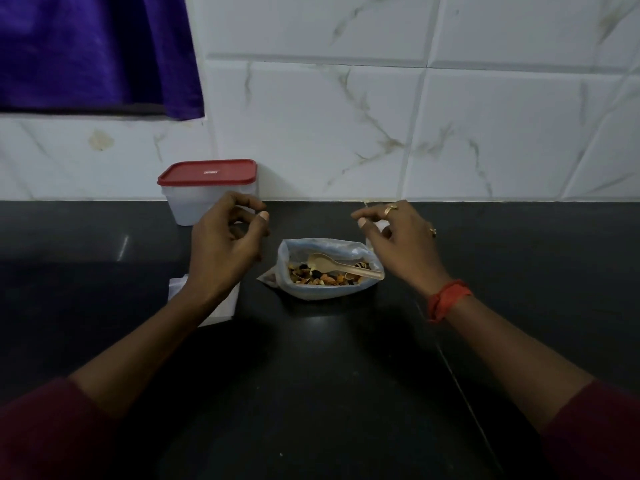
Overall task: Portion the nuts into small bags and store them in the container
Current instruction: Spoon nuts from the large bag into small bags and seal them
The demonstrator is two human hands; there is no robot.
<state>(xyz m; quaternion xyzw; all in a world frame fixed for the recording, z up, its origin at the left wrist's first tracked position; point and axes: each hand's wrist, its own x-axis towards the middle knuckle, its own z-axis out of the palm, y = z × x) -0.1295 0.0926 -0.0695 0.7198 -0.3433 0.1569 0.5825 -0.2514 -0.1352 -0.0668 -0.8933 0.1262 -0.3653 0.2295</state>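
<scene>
- Looking down from the head camera, a glossy black counter [311,393] runs to a wall of white, marble-veined tiles [485,133].
- The left hand [228,237] hovers above the counter in front of the container. Its fingers are loosely curled with the thumb sticking out, and they pinch nothing.
- The right hand [401,240] hovers at the bag's right edge, with thumb and forefinger reaching left and the other fingers bent. A pale scrap shows between the fingers; I cannot tell whether they grip it.
- A crinkled, clear plastic bag of nuts [325,289] lies between the hands on the counter, its mouth gaping. The mixed nuts inside are brown, tan and dark.
- A pale, flat spoon [343,266] rests on the nuts, its handle pointing right over the bag's rim.
- A boxy, frosted plastic container [187,209] stands against the wall behind the left hand, closed with a smooth red lid [207,172].
- A thin white stack of small bags [221,310] lies flat, partly under the left forearm.
- A gold ring [391,210] is on one right finger, and a twisted orange thread band [448,299] is on the right wrist.
- A purple cloth [97,53] hangs at upper left.
</scene>
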